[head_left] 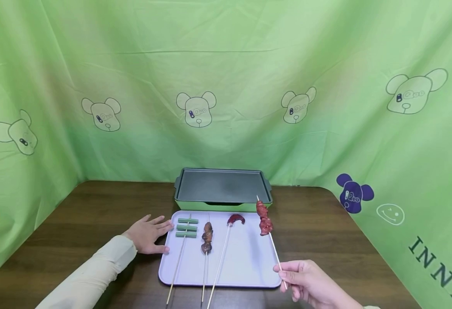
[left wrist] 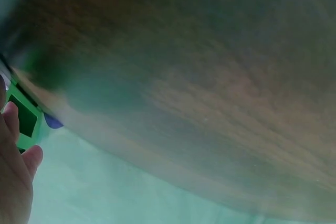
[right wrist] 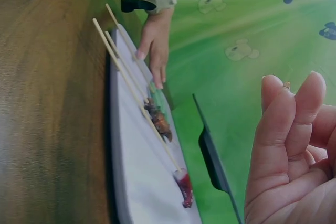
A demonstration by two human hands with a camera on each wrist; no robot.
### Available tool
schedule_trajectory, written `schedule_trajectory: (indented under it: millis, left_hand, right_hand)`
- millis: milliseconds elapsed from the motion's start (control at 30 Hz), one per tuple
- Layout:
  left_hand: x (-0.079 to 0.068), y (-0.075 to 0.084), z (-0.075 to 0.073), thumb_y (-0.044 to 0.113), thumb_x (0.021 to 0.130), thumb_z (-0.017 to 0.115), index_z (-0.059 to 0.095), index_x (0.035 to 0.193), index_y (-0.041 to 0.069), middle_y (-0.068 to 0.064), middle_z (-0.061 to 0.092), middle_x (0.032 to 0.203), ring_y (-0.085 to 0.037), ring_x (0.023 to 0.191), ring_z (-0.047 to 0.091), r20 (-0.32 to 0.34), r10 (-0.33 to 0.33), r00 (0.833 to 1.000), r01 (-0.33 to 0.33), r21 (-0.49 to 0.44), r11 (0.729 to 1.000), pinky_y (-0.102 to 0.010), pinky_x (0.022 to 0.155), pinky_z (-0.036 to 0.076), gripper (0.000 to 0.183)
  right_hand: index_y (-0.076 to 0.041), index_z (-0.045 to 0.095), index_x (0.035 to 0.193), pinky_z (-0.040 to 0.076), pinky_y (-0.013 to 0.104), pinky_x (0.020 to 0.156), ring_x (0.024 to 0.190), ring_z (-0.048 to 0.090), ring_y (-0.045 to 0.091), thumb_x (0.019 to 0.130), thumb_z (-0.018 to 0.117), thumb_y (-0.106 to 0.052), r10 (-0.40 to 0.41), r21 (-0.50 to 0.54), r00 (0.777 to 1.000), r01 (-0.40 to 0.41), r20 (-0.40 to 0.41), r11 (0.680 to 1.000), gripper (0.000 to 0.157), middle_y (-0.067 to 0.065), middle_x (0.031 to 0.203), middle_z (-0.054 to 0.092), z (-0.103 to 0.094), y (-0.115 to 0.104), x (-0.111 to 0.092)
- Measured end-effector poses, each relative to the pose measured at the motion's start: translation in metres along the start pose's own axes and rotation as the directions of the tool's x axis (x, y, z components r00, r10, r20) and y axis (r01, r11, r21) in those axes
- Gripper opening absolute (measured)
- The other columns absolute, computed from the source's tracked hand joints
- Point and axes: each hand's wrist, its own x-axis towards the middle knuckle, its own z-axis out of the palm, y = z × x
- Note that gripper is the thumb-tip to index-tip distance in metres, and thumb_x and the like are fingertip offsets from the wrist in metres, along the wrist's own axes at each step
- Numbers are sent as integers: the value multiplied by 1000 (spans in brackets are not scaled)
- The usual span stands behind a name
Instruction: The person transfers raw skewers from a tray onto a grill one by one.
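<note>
Between thumb and fingers my right hand (head_left: 307,281) pinches the lower stick of a red meat skewer (head_left: 265,225), raised at the tray's right side with its tip up. In the right wrist view only a bit of stick shows at the fingertips. My left hand (head_left: 147,234) has its fingers spread and touches the left rim of the white tray (head_left: 262,274). On that tray lie a green vegetable skewer (head_left: 186,228), a browned meat skewer (head_left: 207,238) and a skewer with a curled dark red piece (head_left: 236,219), their sticks reaching past the front edge.
Directly behind the tray stands a green grill (head_left: 223,206) with a flat dark plate (head_left: 222,184). Everything sits on a brown wooden table (head_left: 106,206). A green curtain (head_left: 241,141) with bear drawings hangs around the back and sides.
</note>
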Motion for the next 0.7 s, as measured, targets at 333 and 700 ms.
schedule_trajectory:
  millis: [333, 700]
  left_hand:
    - [1, -1, -2, 58, 90, 47, 48, 144, 11, -5, 48, 148, -31, 140, 37, -3, 0, 1000, 0, -19, 1000, -56, 111, 28, 71]
    - [2, -1, -1, 59, 89, 47, 49, 144, 12, -3, 48, 147, -30, 140, 37, 1, -2, 1000, 2, -2, 1000, -55, 111, 28, 72]
  right_hand:
    - [1, 64, 117, 48, 13, 54, 54, 54, -5, 98, 53, -8, -33, -59, 997, 29, -66, 998, 24, -5, 76, 70, 8, -8, 17]
    - [12, 60, 118, 51, 14, 54, 52, 55, -6, 97, 54, -6, -36, -92, 994, 26, -105, 995, 28, -6, 73, 68, 12, -11, 31]
